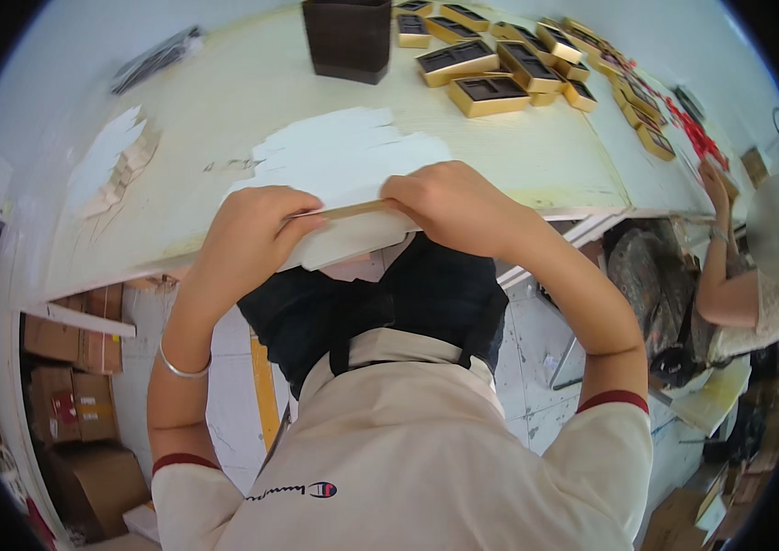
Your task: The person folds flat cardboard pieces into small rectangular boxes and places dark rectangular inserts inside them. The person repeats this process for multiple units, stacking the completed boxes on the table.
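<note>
At the table's near edge, both my hands pinch a pale cardboard piece [355, 241] with a thin tan strip along its upper edge. My left hand [256, 230] grips its left end between thumb and fingers. On the other end, my right hand [445, 204] is closed, knuckles up, with its fingertips partly hidden. The piece hangs slightly over the edge above my lap. Just beyond it lies a spread of overlapping white sheets [344, 151] with uneven, stepped edges.
A dark brown open container [348, 41] stands at the back. Several gold boxes with black inserts [489, 95] are piled to its right, near red ribbons [697, 133]. More white cut pieces [114, 161] lie left. A co-worker's arm [716, 239] reaches in at right. Cardboard cartons [73, 404] sit below.
</note>
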`<state>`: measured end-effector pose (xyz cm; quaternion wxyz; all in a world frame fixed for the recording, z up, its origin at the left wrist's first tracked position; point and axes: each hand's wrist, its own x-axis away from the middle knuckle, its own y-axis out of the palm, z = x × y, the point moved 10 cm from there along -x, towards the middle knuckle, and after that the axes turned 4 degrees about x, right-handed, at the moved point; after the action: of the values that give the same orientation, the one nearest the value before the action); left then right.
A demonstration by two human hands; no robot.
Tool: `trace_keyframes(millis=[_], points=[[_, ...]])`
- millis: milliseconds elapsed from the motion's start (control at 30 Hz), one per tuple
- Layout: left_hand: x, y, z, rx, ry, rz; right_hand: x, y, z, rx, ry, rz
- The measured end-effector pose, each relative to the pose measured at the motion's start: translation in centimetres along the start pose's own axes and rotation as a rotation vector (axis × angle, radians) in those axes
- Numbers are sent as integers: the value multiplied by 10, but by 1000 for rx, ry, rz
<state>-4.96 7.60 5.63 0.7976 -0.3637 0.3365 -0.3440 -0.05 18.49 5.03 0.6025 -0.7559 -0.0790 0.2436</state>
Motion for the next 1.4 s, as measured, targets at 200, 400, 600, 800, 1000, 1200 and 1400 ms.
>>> trace_keyframes(millis=[200, 400, 600, 800, 1000, 1200, 1400], points=[[8, 6, 7, -6, 86, -96, 14, 1, -9, 57, -100, 115], [7, 7, -3, -7, 74, -112, 11, 1, -4, -210, -136, 56], [7, 8, -4, -37, 71, -147, -2, 13, 2, -215, 4, -103], [4, 9, 4, -79, 67, -147, -9, 19, 15, -335, 135, -270], [2, 6, 4, -115, 118, -74, -11, 3, 16, -240, 74, -131], [8, -19, 28, -152, 171, 219, 2, -40, -1, -179, 79, 302], [-2, 18, -8, -56, -58, 154, -2, 20, 23, -313, 284, 58]])
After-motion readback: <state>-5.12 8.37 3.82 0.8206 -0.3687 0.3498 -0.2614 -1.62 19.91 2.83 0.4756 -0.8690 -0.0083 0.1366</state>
